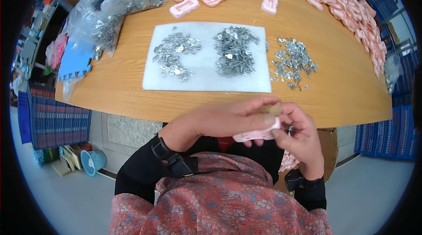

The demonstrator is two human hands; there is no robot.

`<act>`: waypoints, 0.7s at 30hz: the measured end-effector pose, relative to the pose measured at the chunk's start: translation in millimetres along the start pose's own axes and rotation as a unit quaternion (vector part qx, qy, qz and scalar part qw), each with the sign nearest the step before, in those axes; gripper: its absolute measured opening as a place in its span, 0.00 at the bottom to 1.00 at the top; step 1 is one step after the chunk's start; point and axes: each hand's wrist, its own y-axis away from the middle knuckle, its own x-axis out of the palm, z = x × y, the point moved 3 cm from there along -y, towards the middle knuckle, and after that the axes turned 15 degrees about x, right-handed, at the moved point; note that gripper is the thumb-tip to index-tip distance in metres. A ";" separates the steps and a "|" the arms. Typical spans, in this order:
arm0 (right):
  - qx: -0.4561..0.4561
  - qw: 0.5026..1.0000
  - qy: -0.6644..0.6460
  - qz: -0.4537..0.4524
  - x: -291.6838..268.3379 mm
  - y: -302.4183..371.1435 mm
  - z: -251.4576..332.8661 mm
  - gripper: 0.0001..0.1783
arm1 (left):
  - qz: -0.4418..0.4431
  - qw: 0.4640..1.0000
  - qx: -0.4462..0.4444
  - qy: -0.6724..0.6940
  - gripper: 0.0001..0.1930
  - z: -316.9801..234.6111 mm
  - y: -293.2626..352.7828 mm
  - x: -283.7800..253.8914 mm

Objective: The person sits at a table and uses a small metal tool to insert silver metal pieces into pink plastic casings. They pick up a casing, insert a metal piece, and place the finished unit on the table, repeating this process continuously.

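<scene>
Just off the table's near edge, my two hands meet around a pink plastic shell point(256, 135), a rounded oblong part with small openings. My left hand point(220, 118) lies across it, its thumb on top and fingers curled around. At the shell's right end, my right hand point(304, 136) grips with thumb and bent fingers. A tan piece point(275, 109) shows between the fingertips; its kind is unclear. By the right fingers there is a small shiny metal bit point(290, 128). Beyond the hands, a white foam sheet point(206, 83) carries two heaps of small metal pieces point(235, 54).
Another metal heap point(293, 61) lies right of the sheet. Many pink shells point(338, 1) line the table's far and right edges. Plastic bags of metal pieces point(127, 1) and a blue foam mat point(74, 61) sit at left. A blue basket point(93, 162) stands on the floor.
</scene>
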 end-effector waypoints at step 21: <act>-0.032 0.929 0.297 -0.220 17.7 -95.6 21.5 0.13 | -0.284 0.926 0.176 0.178 0.25 19.1 82.1 -45.9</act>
